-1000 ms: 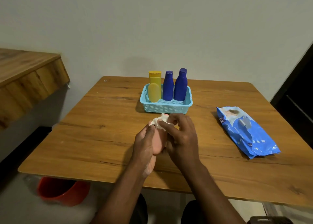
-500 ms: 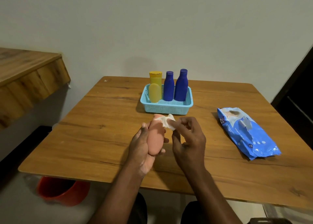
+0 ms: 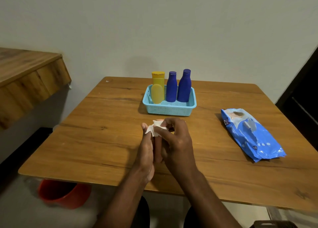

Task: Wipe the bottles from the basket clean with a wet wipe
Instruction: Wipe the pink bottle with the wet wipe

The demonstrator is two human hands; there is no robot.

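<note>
Fingers of the right hand (image 3: 175,141) pinch a crumpled white wet wipe (image 3: 153,129) just below the middle of the frame and press it on the upper end of a pink bottle (image 3: 158,147). Fingers of the left hand (image 3: 146,150) curl around that bottle from the left side, so only a narrow strip of pink shows between the two hands.

Behind them, toward the upper middle, a light blue basket (image 3: 169,109) stands on the wooden table (image 3: 103,124) and holds two yellow bottles (image 3: 158,88) and two dark blue bottles (image 3: 179,86), all upright. A blue pack of wet wipes (image 3: 251,134) lies at the right of the frame, well apart from the hands. A red bucket (image 3: 63,193) sits under the table's near left edge.

By my reading the task is early: one bottle is being wiped, and the four in the basket look untouched and are yet to be wiped.
</note>
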